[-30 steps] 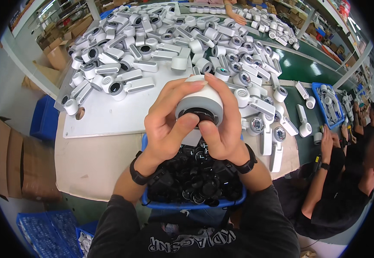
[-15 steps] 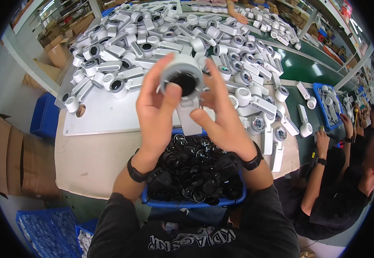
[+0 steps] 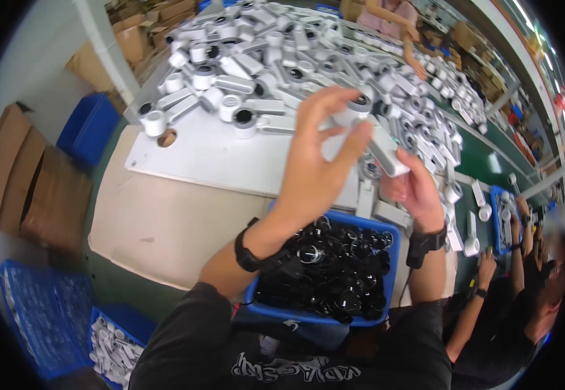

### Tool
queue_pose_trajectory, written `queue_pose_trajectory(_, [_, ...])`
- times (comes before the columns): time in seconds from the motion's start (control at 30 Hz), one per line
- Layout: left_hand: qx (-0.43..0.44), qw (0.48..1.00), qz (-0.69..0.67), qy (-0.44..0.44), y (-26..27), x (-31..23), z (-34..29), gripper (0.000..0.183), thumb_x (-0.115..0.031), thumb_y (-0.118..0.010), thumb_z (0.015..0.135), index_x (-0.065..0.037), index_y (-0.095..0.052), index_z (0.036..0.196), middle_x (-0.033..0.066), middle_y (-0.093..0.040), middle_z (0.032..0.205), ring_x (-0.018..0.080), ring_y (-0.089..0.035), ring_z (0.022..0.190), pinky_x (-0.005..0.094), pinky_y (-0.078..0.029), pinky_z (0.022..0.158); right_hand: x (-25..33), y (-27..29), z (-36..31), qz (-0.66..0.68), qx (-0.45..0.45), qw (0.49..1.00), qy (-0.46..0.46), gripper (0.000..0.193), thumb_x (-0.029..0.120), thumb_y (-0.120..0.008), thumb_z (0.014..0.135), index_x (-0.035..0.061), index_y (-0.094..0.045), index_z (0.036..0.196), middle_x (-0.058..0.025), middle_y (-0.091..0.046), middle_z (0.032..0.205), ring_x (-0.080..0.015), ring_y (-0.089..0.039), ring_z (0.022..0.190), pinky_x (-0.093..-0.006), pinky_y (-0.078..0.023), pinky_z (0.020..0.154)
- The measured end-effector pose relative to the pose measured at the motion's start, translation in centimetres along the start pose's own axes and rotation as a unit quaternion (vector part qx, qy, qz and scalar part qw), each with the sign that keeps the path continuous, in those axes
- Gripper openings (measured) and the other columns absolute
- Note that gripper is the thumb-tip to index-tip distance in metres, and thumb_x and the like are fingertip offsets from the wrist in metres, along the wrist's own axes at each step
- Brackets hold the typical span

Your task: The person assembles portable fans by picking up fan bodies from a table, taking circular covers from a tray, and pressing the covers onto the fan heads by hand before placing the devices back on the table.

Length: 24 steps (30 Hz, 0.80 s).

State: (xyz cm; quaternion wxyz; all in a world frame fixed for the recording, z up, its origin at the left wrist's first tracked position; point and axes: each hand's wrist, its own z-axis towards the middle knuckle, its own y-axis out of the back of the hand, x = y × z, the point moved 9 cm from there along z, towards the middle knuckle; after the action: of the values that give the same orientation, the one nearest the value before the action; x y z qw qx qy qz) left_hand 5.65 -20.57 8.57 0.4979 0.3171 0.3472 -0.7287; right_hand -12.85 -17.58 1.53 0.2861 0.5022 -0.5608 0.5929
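Observation:
A white handheld device [image 3: 386, 153] with a round head and flat handle is held up over the table, slanting down to the right. My left hand [image 3: 318, 153] curves its thumb and fingers round the head, partly hiding it. My right hand [image 3: 419, 192] grips the lower end of the handle between thumb and fingers. Below my wrists stands a blue bin [image 3: 324, 319] filled with glossy round black parts [image 3: 350, 286]. A large heap of similar white devices [image 3: 256, 65] covers the far side of the table, some with dark round openings facing up.
A white board [image 3: 198, 162] lies under the heap on the beige tabletop [image 3: 159, 227]. Cardboard boxes [image 3: 55, 195] and blue bins [image 3: 89, 130] stand at left. Co-workers' hands [image 3: 487, 268] work at right, beside a blue tray [image 3: 498, 195]. Another person's arm [image 3: 412, 58] reaches in at the far side.
The device has moved right and turned, so its dark opening no longer faces me. My right hand has shifted to the handle's end. The whole view has swung to the left.

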Motion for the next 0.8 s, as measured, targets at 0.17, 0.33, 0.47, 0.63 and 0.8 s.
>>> queue_pose_trajectory(0.17, [0.073, 0.995, -0.062, -0.015, 0.6, -2.1, 0.0, 0.031, -0.012, -0.064, 0.092, -0.005, -0.060, 0.122, 0.0062, -0.056, 0.119, 0.0140, -0.054, 0.108, 0.0289, -0.048, 0.087, -1.3, -0.8, 5.1, -0.067, -0.099, 0.987, -0.105, 0.037, 0.037, -0.045, 0.102, 0.0045, -0.060, 0.109, 0.0047, -0.046, 0.062, -0.0038, -0.035, 0.047, -0.0198, -0.025, 0.043])
queue_pose_trajectory(0.33, [0.063, 0.995, -0.070, -0.011, 2.0, -2.7, 0.2, 0.024, -0.011, -0.063, 0.092, -0.004, -0.062, 0.115, 0.0064, -0.057, 0.112, 0.0136, -0.058, 0.100, 0.0267, -0.048, 0.082, 2.8, -5.5, 10.0, -0.249, -0.031, 0.965, 0.079, 0.025, 0.033, -0.060, 0.096, 0.0102, -0.058, 0.106, 0.0080, -0.042, 0.066, -0.0047, -0.036, 0.051, -0.0179, -0.030, 0.047])
queue_pose_trajectory(0.47, [0.074, 0.989, -0.128, 0.004, 1.5, -2.9, 0.1, 0.021, -0.012, -0.063, 0.093, -0.004, -0.062, 0.111, 0.0060, -0.057, 0.106, 0.0137, -0.059, 0.094, 0.0270, -0.047, 0.077, 1.4, -5.1, 19.8, -0.076, 0.020, 0.977, -0.199, 0.025, 0.034, -0.066, 0.093, 0.0135, -0.052, 0.088, 0.0070, -0.042, 0.066, -0.0051, -0.035, 0.052, -0.0197, -0.029, 0.047])
queue_pose_trajectory(0.63, [0.098, 0.989, -0.106, 0.011, 1.4, -3.2, 0.2, 0.016, -0.010, -0.064, 0.092, -0.004, -0.064, 0.107, 0.0045, -0.059, 0.093, 0.0122, -0.058, 0.082, 0.0261, -0.045, 0.075, 2.3, -6.4, 30.7, -0.141, 0.047, 0.980, -0.128, 0.015, 0.026, -0.062, 0.096, 0.0132, -0.054, 0.101, 0.0077, -0.040, 0.067, -0.0032, -0.040, 0.058, -0.0199, -0.027, 0.047])
queue_pose_trajectory(0.8, [0.086, 0.985, -0.147, 0.021, 1.4, -3.3, -0.1, 0.015, -0.010, -0.063, 0.093, -0.003, -0.065, 0.106, 0.0044, -0.062, 0.092, 0.0104, -0.058, 0.080, 0.0244, -0.046, 0.071, 6.2, -7.2, 32.3, -0.099, -0.021, 0.987, 0.128, 0.053, 0.001, -0.049, 0.095, 0.0028, -0.032, 0.144, -0.0094, -0.055, 0.134, -0.0186, -0.056, 0.114, -0.0287, -0.045, 0.097])
